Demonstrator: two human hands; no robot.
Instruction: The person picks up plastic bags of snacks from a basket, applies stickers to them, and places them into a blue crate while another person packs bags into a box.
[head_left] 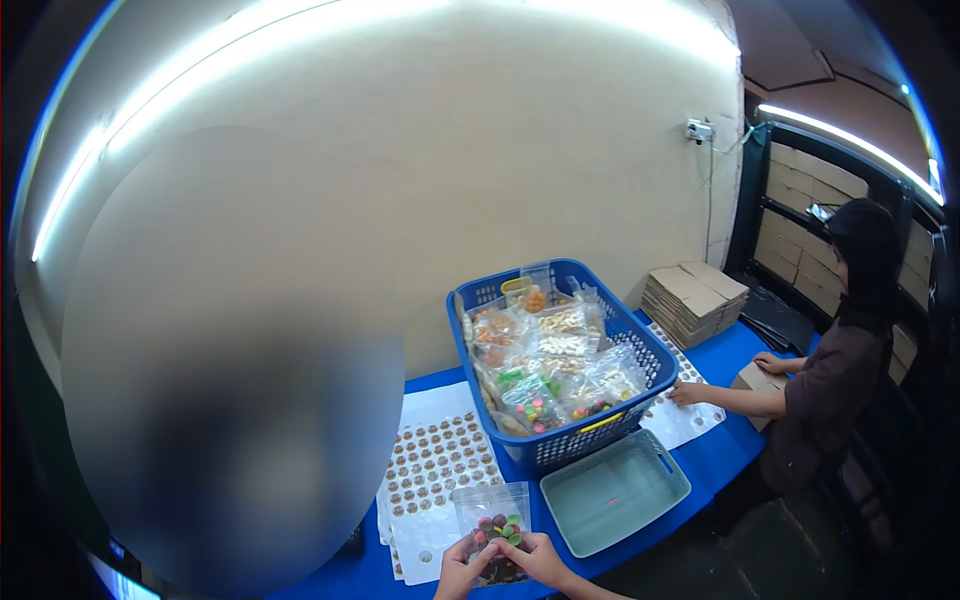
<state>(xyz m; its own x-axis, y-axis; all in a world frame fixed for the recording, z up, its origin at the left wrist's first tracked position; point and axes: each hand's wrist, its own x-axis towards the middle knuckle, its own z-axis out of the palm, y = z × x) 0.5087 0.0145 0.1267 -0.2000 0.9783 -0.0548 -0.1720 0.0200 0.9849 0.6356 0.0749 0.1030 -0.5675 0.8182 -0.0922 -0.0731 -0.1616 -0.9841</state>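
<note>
At the near edge of the table I hold a clear zip bag of round, coloured sweets, mostly red, green and dark brown. My left hand grips its left side, and my right hand grips the right. Both thumbs come close together over the front of the bag. The bag's top edge points away from me, and its lower part is partly hidden by my hands. Beneath and behind it lie sheets of round stickers.
A blue basket full of filled clear bags stands beyond my hands. Right of them sits a grey-green tray. Flattened cardboard boxes are stacked behind. A co-worker at right touches a sticker sheet and a small box. A blurred patch covers the left.
</note>
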